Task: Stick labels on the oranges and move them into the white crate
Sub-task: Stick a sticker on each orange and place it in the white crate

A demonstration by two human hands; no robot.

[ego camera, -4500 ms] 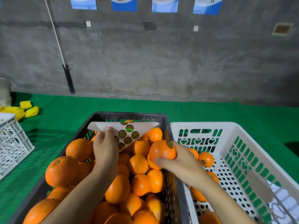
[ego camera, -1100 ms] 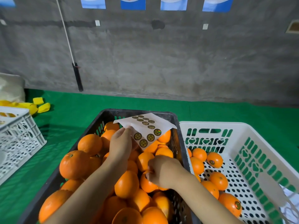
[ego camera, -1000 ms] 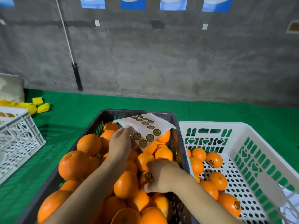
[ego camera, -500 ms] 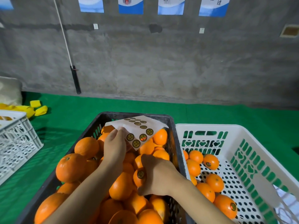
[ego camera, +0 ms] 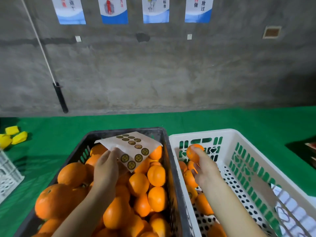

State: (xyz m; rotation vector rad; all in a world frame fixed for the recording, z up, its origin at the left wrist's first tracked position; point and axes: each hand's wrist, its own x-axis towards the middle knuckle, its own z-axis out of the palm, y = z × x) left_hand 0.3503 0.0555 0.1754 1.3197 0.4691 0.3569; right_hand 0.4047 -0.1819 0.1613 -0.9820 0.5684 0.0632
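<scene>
A black crate [ego camera: 172,177] in front of me is heaped with oranges [ego camera: 156,175]. Above them my left hand [ego camera: 106,170] pinches a white label sheet [ego camera: 135,151] carrying several round dark stickers. My right hand [ego camera: 205,170] grips one orange [ego camera: 193,153] and holds it over the white crate [ego camera: 242,141] on the right, near that crate's far wall. Several oranges [ego camera: 203,204] lie along the white crate's left side, partly hidden by my right forearm.
Both crates stand on a green mat [ego camera: 51,130] in front of a grey concrete wall. Another white crate [ego camera: 7,177] sits at the left edge, with yellow pieces [ego camera: 12,135] behind it. A black-handled pole [ego camera: 59,98] leans on the wall.
My right hand has lifted a labelled orange out of the black crate and carried it right, over the white crate. My left hand still holds the label sheet.
</scene>
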